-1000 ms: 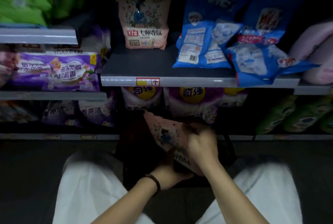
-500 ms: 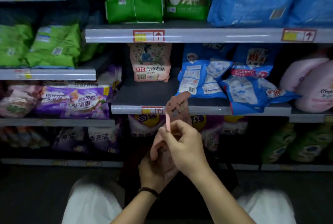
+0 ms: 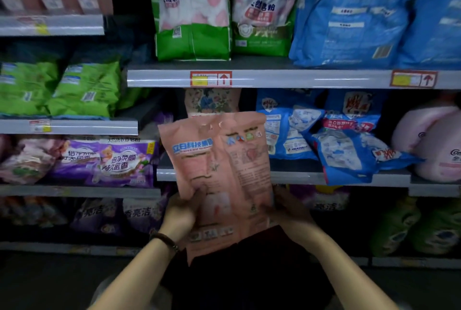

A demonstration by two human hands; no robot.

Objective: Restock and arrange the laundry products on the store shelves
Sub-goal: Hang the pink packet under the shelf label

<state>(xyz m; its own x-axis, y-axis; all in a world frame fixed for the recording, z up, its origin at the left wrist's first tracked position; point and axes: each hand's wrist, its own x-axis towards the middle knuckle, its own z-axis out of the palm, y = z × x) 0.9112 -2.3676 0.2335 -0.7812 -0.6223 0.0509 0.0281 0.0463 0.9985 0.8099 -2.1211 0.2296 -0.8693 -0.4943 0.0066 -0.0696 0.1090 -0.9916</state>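
1. The pink bag is flat and soft, and it stands almost straight up in the air.
2. It has a blue label with white letters, lots of tiny print, and a row of small pictures near the bottom.
3. Both hands hold it low down, in front of the middle shelf. It does not rest on the shelf.
4. The left hand grips the left side. Its thumb presses on the front and its other fingers go behind the bag.
5. The right hand grips the right edge. It is blurry, but its fingers curl around the edge.
6. A dark band sits on the left wrist.
7. Behind the bag's top, a flowery bag stands at the back of the middle shelf.
8. Just to the right on that shelf, blue bags lean and lie in a messy heap. One hangs over the edge.
9. Further right are fat pale pink packs.
10. On the shelf above stand green and white bags and big blue bags. A red and yellow tag sticks on its edge.
11. To the left lie green bags and, below them, purple bags.
12. The room is dim and the floor is dark.
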